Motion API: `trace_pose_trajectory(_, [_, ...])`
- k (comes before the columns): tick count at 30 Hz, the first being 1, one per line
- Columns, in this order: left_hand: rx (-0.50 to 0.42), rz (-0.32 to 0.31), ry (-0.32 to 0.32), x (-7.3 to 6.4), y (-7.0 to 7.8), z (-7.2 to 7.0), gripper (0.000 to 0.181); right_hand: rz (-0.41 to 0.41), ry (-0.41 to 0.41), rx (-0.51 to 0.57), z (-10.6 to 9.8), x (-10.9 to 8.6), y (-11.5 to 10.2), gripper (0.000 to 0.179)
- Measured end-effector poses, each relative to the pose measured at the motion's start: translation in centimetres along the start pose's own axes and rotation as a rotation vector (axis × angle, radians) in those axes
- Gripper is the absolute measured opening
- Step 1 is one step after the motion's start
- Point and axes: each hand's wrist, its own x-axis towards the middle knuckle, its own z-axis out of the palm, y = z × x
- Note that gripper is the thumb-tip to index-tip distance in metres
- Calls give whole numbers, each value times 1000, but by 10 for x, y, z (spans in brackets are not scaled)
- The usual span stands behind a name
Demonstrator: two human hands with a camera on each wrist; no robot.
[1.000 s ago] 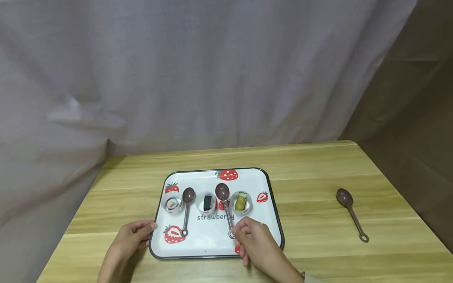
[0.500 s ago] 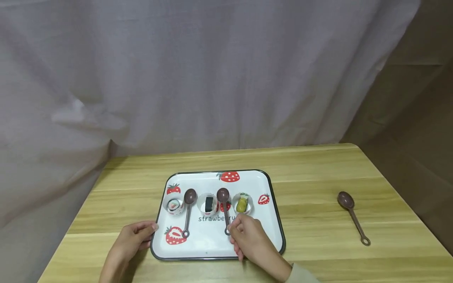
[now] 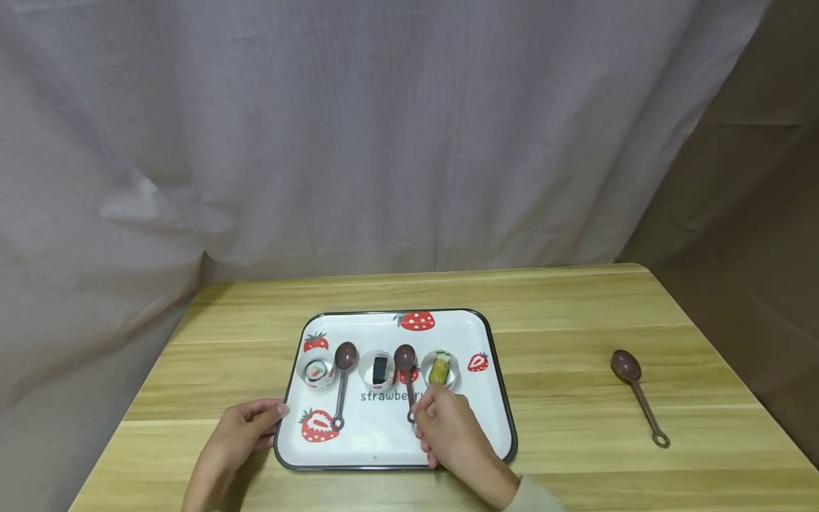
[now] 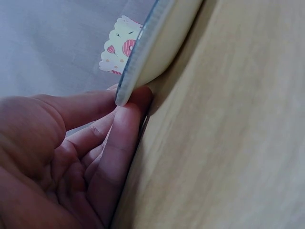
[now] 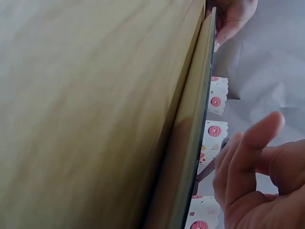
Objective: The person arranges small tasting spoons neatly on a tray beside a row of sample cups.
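Note:
A white tray (image 3: 377, 448) with a dark rim and strawberry prints lies on the table. My left hand (image 3: 239, 434) pinches its left edge; in the left wrist view the thumb is on the rim and fingers reach underneath. With its fingertips my right hand (image 3: 454, 430) pinches the handle end of a brown spoon (image 3: 405, 358). That spoon lies between the middle paper cup (image 3: 366, 373), holding black-and-white toy sushi (image 3: 379, 370), and the right cup (image 3: 455, 373), holding a yellow-green piece (image 3: 439, 371). Another brown spoon (image 3: 345, 357) rests beside the left cup (image 3: 316, 384) with a sushi roll (image 3: 316, 370).
A third brown spoon (image 3: 627, 366) lies on the wooden table (image 3: 563, 313) to the right of the tray. Behind the table hangs a grey cloth (image 3: 409, 142). Brown cloth (image 3: 736, 263) covers the right side.
My right hand has brought the spoon down onto the tray and turned its handle straighter, shifting slightly left and away from me. The left hand stays at the tray edge.

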Motion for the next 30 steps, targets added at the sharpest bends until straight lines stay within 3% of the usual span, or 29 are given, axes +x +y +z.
trace_pose_trajectory(18, [28,-4,6,0,0,1,37,-1,-22,-40,5,2,3,12])
trace_pose_trajectory(30, [-1,4,-2,-3,1,0,37,5,-12,-106,7,4,1,15])
